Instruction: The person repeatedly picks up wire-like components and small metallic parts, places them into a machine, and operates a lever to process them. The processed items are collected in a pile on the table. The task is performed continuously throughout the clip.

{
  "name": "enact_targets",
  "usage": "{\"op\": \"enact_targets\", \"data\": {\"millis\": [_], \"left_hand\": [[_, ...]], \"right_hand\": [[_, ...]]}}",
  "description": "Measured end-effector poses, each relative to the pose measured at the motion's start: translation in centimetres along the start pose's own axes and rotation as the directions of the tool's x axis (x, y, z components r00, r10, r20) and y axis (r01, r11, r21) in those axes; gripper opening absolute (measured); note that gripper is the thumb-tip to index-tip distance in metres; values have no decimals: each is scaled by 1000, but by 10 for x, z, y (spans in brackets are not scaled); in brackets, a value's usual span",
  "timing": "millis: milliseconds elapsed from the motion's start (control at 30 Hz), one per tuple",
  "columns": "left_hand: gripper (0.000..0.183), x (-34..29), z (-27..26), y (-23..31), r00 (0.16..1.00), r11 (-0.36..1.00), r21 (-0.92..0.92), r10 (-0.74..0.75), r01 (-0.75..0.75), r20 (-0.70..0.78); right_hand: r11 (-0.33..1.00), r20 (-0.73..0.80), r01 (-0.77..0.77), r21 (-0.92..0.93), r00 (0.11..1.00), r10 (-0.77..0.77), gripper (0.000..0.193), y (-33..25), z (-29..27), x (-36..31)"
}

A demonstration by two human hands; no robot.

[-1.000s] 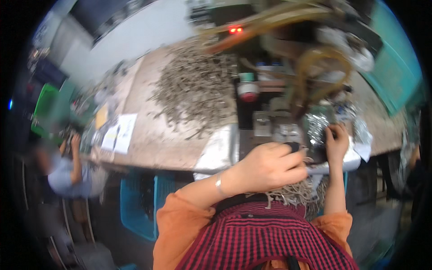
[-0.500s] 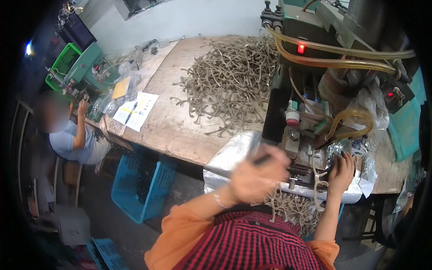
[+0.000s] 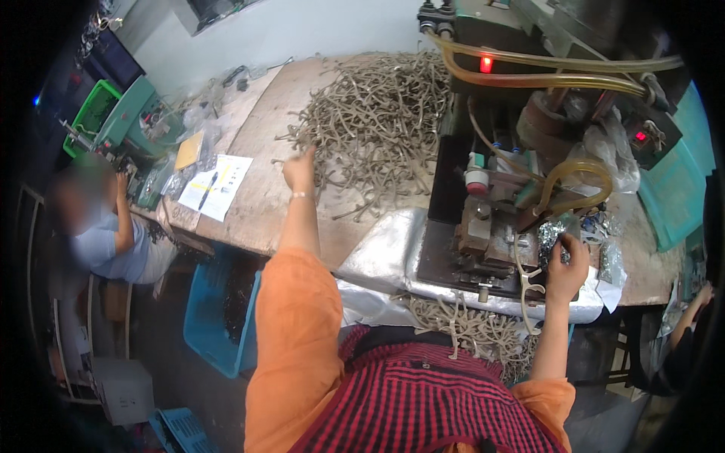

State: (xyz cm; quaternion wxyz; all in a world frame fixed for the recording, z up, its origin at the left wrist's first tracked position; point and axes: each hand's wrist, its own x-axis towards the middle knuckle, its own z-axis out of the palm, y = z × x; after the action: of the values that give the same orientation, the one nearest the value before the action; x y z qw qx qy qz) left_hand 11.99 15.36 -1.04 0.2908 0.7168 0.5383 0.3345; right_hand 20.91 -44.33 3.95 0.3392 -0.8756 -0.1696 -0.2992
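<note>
My left hand (image 3: 300, 172) reaches out to the near left edge of a heap of beige, curved, branching pieces (image 3: 377, 121). Its fingers are closed at one of these pieces, whose tip sticks out on the left. Beside the machine, my right hand (image 3: 568, 270) is at a clear plastic bag of small shiny parts (image 3: 553, 235). Its fingers are curled together, and anything between them is too small to make out. Left of that hand, one long beige piece (image 3: 528, 287) hangs at the front of the machine's metal fixture (image 3: 483, 241).
The dark press machine (image 3: 498, 68) with yellowish hoses (image 3: 559, 79) stands at the right. More beige pieces (image 3: 483, 332) lie against my lap. A blue crate (image 3: 219, 317) is on the floor at left. Beyond it, another person (image 3: 113, 241) sits at a green machine (image 3: 132, 113).
My left hand has swung from in front of the machine out to the heap, far left. The dark object seen by it earlier is no longer visible. My right hand's fingers have curled beside the bag.
</note>
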Motion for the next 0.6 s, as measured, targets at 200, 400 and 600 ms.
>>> {"op": "enact_targets", "data": {"millis": [200,400,600], "left_hand": [[30,-71,-8,-10,988,899,-421,151,-122,36],[14,-127,-55,61,932,547,-836,285,33,223],[11,-236,-92,142,795,237,-960,548,152,261]], "right_hand": [[918,2,-292,268,953,303,15,13,-35,-44],[875,252,-137,464,968,17,15,-75,-53,26],[579,385,-414,702,905,180,51,-106,-20,32]]}}
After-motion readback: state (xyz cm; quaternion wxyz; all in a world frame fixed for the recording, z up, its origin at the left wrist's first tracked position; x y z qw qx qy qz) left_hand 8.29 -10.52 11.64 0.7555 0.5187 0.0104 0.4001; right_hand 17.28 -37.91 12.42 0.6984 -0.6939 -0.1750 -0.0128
